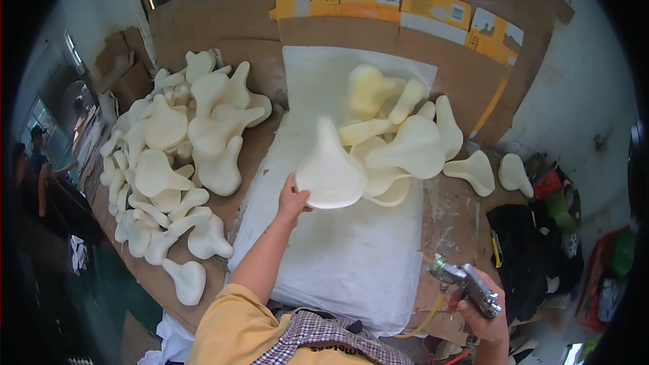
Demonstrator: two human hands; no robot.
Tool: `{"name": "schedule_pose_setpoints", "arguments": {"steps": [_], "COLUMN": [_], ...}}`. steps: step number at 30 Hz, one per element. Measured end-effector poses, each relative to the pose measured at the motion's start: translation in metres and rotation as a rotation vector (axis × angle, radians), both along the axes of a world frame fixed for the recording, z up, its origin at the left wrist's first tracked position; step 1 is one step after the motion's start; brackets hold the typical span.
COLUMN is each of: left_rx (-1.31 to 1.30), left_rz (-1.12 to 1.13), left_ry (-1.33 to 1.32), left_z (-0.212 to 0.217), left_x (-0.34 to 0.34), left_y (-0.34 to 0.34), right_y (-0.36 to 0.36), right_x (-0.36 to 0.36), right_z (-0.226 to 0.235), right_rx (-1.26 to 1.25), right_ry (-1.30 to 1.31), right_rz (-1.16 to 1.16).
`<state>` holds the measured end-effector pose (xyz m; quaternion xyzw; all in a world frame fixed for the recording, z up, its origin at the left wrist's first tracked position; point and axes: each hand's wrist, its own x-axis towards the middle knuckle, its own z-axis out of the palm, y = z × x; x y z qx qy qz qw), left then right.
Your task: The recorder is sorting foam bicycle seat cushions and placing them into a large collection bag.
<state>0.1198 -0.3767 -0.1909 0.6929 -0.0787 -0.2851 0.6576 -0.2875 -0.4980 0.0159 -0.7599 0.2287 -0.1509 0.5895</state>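
My left hand [293, 201] grips the wide end of a cream foam saddle-shaped pad [331, 174], holding it over the white sheet [324, 250] with its narrow nose pointing away from me. The fingers are closed on its left edge. At the lower right, my right hand [483, 307] is wrapped round a metal spray gun [470, 285] with a yellowish hose at its front. The gun's nozzle points up and left. Just beyond the held pad lies a loose pile of similar pads [409, 147], some of them yellower.
A large heap of cream pads [162, 128] covers the left side of the cardboard-lined table. Cardboard [230, 20] with yellow box pieces stands behind. Two pads sit at the right, near dark cloth [520, 243] and a yellow cutter [497, 249]. Another person [44, 169] is at far left.
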Motion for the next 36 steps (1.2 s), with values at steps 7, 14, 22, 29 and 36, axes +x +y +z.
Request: {"name": "schedule_pose_setpoints", "arguments": {"steps": [7, 14, 22, 29, 36], "left_rx": [-0.465, -0.024, -0.264, -0.229, -0.086], "left_rz": [0.841, 0.071, 0.038, 0.134, -0.062], "left_ry": [0.312, 0.310, 0.607, 0.296, -0.026], "left_z": [-0.011, -0.036, -0.009, 0.003, 0.015], "left_x": [0.104, 0.134, 0.097, 0.146, 0.197], "left_y": [0.106, -0.050, -0.208, -0.050, 0.030], "right_y": [0.006, 0.004, 0.010, 0.009, 0.020], "right_x": [0.039, 0.076, 0.120, 0.141, 0.148], "right_z": [-0.018, -0.034, -0.023, -0.017, -0.004], "right_rx": [0.122, 0.149, 0.141, 0.156, -0.076], "right_ry": [-0.146, -0.103, -0.070, -0.135, 0.192], "right_rz": [-0.132, -0.149, -0.231, -0.220, 0.058]}}
